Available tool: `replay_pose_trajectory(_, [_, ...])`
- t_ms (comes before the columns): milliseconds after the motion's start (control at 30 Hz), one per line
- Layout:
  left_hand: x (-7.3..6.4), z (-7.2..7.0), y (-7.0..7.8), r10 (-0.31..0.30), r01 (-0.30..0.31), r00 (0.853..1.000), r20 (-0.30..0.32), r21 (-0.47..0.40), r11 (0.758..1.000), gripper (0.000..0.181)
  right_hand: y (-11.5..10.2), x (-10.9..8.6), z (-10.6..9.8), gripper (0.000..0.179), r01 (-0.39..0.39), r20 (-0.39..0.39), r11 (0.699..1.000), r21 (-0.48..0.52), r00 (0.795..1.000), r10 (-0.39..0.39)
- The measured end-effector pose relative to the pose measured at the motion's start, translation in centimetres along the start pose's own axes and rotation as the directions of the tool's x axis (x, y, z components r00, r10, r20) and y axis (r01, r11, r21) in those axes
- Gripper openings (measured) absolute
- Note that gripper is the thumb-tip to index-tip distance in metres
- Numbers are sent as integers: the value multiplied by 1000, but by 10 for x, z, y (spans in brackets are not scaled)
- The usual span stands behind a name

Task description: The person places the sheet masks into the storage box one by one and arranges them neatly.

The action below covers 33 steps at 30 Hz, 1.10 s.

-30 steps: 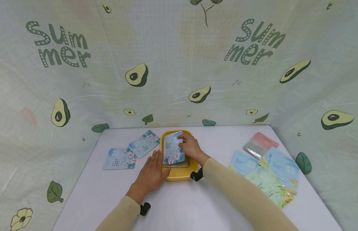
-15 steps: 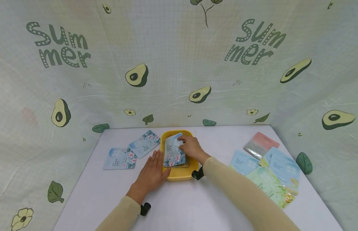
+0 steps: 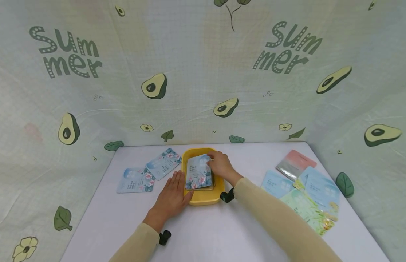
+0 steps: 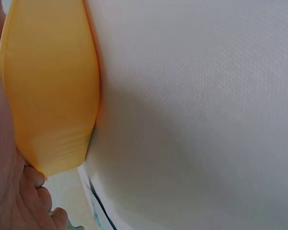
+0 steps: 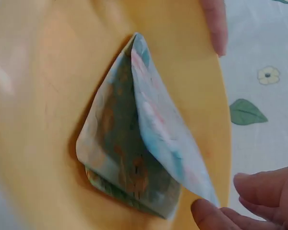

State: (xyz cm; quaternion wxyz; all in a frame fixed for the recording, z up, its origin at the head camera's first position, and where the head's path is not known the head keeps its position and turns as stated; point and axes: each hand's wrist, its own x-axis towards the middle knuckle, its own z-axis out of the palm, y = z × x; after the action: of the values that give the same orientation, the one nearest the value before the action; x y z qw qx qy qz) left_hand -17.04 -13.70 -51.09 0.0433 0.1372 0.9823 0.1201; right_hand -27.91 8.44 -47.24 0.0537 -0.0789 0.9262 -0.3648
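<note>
Inside a yellow plastic tray (image 3: 204, 198), a blue sheet mask packet (image 3: 198, 171) with pink flowers lies tilted over other packets. In the right wrist view its near side (image 5: 168, 127) rises from the packet below (image 5: 117, 143). My right hand (image 3: 221, 166) pinches the raised corner between its fingertips. Against the tray's left side my left hand (image 3: 171, 196) rests, its fingers straight and together. The left wrist view has the tray's outer wall (image 4: 53, 86) close beside that hand's palm.
Two blue floral packets (image 3: 135, 181) (image 3: 163, 163) lie left of the tray. Over on the right, several blue and green packets (image 3: 304, 207) overlap near a pink and silver one (image 3: 296, 163). A patterned cloth (image 3: 189, 120) hangs behind the white table (image 3: 203, 233).
My right hand has shifted slightly to the right, moving the packet's upper corner with it. The packet now looks flatter and less curled. My left hand has stayed in place.
</note>
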Motion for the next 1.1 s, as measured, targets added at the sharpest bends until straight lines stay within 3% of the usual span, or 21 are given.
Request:
replay_pose_trajectory(200, [0, 0, 2, -8, 8, 1000, 8, 14, 1000, 87, 12, -18, -9, 39, 21, -103, 1000, 6, 994, -20])
replay_pose_trajectory(400, [1, 1, 2, -18, 18, 1000, 15, 22, 1000, 87, 34, -53, -24, 41, 95, -143, 986, -135, 983, -114])
replay_pose_trajectory(533, [0, 1, 2, -18, 18, 1000, 13, 11, 1000, 87, 60, -79, -38, 48, 100, -134, 969, -225, 982, -133])
replay_pose_trajectory(767, [-2, 2, 2, -19, 19, 1000, 13, 30, 999, 88, 114, -119, -67, 60, 92, -182, 941, -324, 971, -157])
replay_pose_trajectory(967, [-1, 3, 3, -29, 29, 1000, 7, 36, 999, 89, 142, -153, -75, 73, 20, -159, 875, -483, 981, -110])
replay_pose_trajectory(1100, [-1, 2, 4, -23, 23, 1000, 9, 40, 999, 89, 147, -165, -69, 81, -20, -88, 871, -491, 996, -27])
